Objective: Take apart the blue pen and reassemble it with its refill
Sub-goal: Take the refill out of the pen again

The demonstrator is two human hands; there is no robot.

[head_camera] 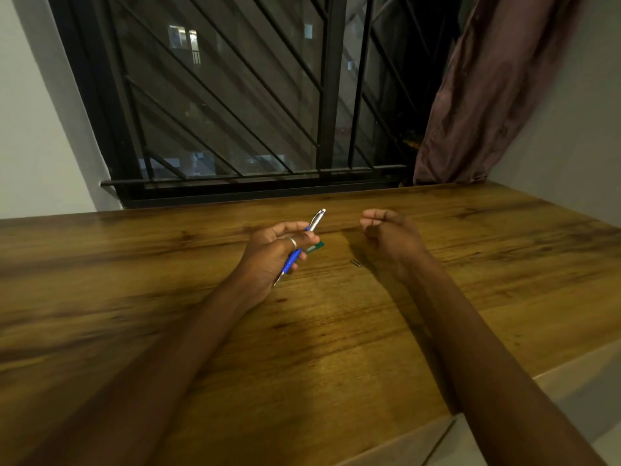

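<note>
Blue pen point(293, 257) gripped in the left hand point(272, 253): fingers and thumb curled round its lower barrel, silver ring point(292, 242) on one finger. Pen is held above the desk point(168, 297), slanted, with the button end up and away toward the window and the tip end poking out below the palm. Right hand point(386, 232) is raised just to the right, apart from the pen. Its fingers are curled in toward the palm; cannot tell whether they enclose a small part or nothing.

Step, as I judge it: bring the right hand onto the silver half and twist it against the blue half.
- Keep the left grip firm on the blue section only, so the halves can turn.
- Hold the pen nearer level, so refill and spring do not drop out.
- Work low over the desk, so loose bits land close.

Pen appearance: blue section low, silver upper barrel with clip, pale push button on top, thin metal point at the bottom. Appears whole; the joint is hidden by the fingers.

Outward: small dark cylindrical piece point(354, 263) lies on the desk between the hands, nearer the right wrist. Green flat item point(317, 245) is partly hidden behind the left fingers. Beyond are a barred window point(235, 95) and a curtain point(487, 95).
</note>
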